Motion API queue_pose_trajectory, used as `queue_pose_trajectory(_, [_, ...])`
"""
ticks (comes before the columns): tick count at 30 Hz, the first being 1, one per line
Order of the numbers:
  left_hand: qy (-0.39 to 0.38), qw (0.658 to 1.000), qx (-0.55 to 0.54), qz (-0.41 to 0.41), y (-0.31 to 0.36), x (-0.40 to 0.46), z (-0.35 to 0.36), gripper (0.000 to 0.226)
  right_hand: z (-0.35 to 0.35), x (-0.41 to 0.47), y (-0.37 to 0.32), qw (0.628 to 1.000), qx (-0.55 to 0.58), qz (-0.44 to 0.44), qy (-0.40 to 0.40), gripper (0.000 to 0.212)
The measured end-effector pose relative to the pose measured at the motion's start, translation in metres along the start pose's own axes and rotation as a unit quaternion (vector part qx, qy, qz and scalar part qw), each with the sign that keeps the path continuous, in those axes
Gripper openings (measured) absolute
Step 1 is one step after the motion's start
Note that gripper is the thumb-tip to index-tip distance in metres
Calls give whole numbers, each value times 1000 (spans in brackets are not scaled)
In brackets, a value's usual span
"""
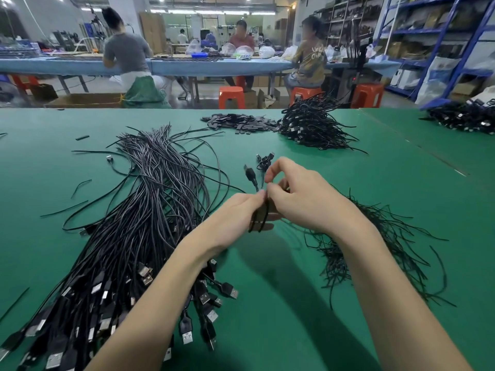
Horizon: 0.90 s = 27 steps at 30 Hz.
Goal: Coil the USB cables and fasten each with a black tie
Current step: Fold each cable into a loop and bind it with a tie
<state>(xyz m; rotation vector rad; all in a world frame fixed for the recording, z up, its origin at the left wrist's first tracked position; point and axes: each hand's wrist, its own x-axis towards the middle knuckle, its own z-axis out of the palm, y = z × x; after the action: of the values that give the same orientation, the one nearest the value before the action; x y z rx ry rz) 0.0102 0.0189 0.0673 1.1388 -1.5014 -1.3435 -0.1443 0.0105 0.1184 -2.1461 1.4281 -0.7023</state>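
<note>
My left hand [235,218] grips a coiled black USB cable [258,219] in the middle of the green table [294,303]. One plug [249,173] of the cable sticks up above the fingers. My right hand [300,196] pinches a thin black tie at the top of the coil; the tie itself is mostly hidden by the fingers. A big bundle of loose USB cables [139,223] lies to the left. A heap of black ties [375,245] lies to the right, under my right forearm.
A pile of coiled cables [313,127] sits at the table's far side, with small black parts [238,123] beside it. One finished coil [263,160] lies just beyond my hands. More cables [463,116] lie at the far right. People sit at a blue bench behind.
</note>
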Motion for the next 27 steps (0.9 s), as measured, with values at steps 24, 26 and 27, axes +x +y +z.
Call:
queue_pose_trajectory(24, [-140, 966, -214, 35, 10, -9, -36, 55, 27, 10, 63, 953, 213, 168, -137, 29])
queue_pose_trajectory(26, [-178, 973, -144, -3, 6, -6, -29, 58, 23, 13, 60, 957, 226, 159, -90, 24])
queue_pose_trajectory(27, [-180, 977, -109, -29, 4, -4, -26, 59, 21, 14, 58, 949, 266, 155, -72, 18])
